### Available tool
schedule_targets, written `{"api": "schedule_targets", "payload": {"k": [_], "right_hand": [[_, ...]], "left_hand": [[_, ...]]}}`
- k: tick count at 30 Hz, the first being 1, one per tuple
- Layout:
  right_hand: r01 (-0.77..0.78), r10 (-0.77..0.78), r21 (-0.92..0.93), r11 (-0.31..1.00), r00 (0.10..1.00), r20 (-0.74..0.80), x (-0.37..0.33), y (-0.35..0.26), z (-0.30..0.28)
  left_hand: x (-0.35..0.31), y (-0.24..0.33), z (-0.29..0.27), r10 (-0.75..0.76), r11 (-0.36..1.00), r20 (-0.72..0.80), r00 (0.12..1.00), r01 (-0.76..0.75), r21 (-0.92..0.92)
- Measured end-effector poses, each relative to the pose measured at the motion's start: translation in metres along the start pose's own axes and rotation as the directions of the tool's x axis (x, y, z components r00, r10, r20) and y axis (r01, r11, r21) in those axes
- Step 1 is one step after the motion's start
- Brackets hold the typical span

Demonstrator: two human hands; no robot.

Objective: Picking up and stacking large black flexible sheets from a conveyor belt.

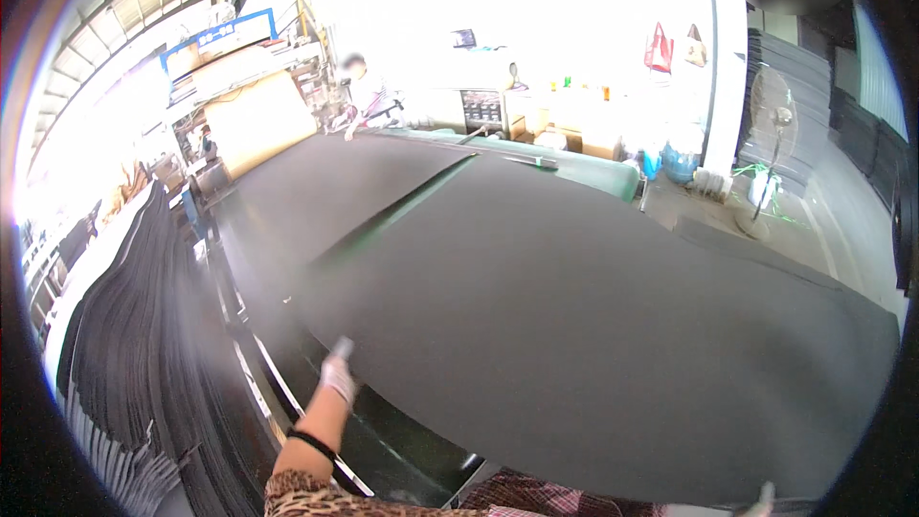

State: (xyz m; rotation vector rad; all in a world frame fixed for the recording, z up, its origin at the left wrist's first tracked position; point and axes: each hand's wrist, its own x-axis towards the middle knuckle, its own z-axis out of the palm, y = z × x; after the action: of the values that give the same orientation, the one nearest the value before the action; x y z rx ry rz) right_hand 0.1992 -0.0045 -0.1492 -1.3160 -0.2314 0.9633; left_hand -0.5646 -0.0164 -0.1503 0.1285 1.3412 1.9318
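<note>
A large dark grey flat sheet stretches across the table in front of me, its near edge close to my body. My left hand, in a whitish glove, is closed on the sheet's left near edge, with a digit over the top; the other fingers are hidden. At the lower right, only a small part of my right hand shows. It grips the near edge there, one digit on top and the rest out of sight. Beyond a green-edged gap lies a second dark sheet.
Left of the table stands a tall pile of dark sheets. A machine with a tan panel is at the far left, and a co-worker stands by the far sheet. On the right are a standing fan and stacked grey sheets.
</note>
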Motion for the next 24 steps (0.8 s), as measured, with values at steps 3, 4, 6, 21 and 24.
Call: {"api": "schedule_targets", "payload": {"k": [3, 4, 6, 21, 24], "right_hand": [[-0.151, 0.182, -0.185, 0.971, 0.97, 0.159, -0.093, 0.046, 0.087], [-0.182, 0.212, -0.118, 0.976, 0.912, 0.352, -0.111, 0.062, 0.094], [-0.201, 0.194, -0.045, 0.979, 0.83, 0.524, -0.116, 0.069, 0.098], [0.315, -0.27, -0.052, 0.948, 0.877, 0.397, -0.104, 0.029, 0.164], [0.835, -0.414, -0.282, 0.473, 0.493, 0.765, -0.059, 0.123, 0.151]], "left_hand": [[-0.085, -0.079, 0.078, -0.465, 0.864, 0.193, 0.864, 0.491, -0.115], [-0.093, -0.119, 0.071, -0.51, 0.79, 0.349, 0.787, 0.588, -0.172], [-0.167, -0.147, 0.13, -0.406, 0.908, 0.398, 0.822, 0.412, 0.075], [-0.074, -0.163, 0.102, -0.332, 0.218, 0.801, 0.498, 0.867, -0.448], [-0.092, -0.267, 0.107, -0.094, -0.362, 0.993, 0.074, 0.927, -0.103]]}}
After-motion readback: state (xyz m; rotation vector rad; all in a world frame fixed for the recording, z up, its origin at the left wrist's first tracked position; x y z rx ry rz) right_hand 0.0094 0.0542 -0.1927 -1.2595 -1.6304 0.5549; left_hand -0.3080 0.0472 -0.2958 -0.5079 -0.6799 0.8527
